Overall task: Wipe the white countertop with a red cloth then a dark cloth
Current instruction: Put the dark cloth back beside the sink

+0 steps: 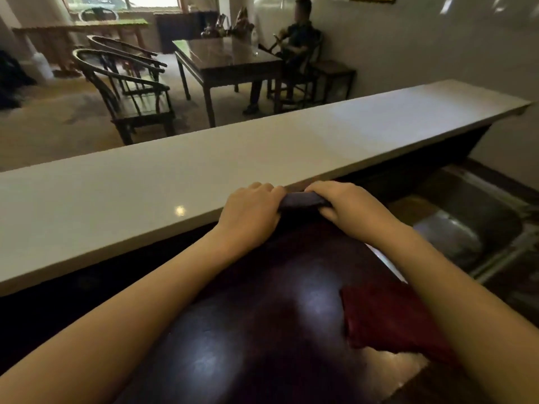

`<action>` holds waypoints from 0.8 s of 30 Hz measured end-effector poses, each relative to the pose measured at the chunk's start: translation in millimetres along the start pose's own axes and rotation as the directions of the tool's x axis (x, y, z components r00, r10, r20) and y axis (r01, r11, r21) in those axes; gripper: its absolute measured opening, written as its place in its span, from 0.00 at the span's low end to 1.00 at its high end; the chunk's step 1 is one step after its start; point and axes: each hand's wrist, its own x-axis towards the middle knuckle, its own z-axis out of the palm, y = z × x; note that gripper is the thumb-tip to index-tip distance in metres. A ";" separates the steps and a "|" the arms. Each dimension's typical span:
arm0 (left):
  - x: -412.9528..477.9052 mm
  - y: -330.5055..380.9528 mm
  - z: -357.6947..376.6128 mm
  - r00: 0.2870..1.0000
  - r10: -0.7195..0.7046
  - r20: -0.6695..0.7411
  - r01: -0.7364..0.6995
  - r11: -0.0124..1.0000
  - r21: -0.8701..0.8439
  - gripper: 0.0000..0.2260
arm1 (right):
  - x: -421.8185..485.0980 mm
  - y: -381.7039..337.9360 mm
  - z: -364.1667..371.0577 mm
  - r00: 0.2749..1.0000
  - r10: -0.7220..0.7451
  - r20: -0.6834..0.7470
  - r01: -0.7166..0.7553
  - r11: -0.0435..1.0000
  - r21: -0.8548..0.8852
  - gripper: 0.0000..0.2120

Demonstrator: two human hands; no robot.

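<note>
The long white countertop runs across the view from lower left to upper right. Both my hands hold a dark, folded cloth just below the counter's near edge. My left hand grips its left end and my right hand grips its right end. The red cloth lies flat on the dark glossy lower surface, under my right forearm, which covers part of it.
A steel sink sits low at the right. Beyond the counter stand a dark wooden table, round-backed chairs and a seated person. A wall closes the right side.
</note>
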 end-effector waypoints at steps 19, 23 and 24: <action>86.0 106.7 200.9 0.962 0.068 0.263 -0.015 0.980 -0.199 0.12 | -52.4 203.9 98.5 0.959 0.270 0.081 -0.276 0.958 0.073 0.19; 60.6 107.5 240.0 0.891 0.048 0.451 0.037 0.983 -0.178 0.20 | -65.2 212.6 139.9 0.937 0.236 0.256 -0.256 0.966 0.046 0.24; 52.2 110.2 248.9 0.864 0.034 0.503 0.057 0.985 -0.164 0.21 | -70.2 214.3 149.6 0.916 0.236 0.323 -0.253 0.967 0.010 0.25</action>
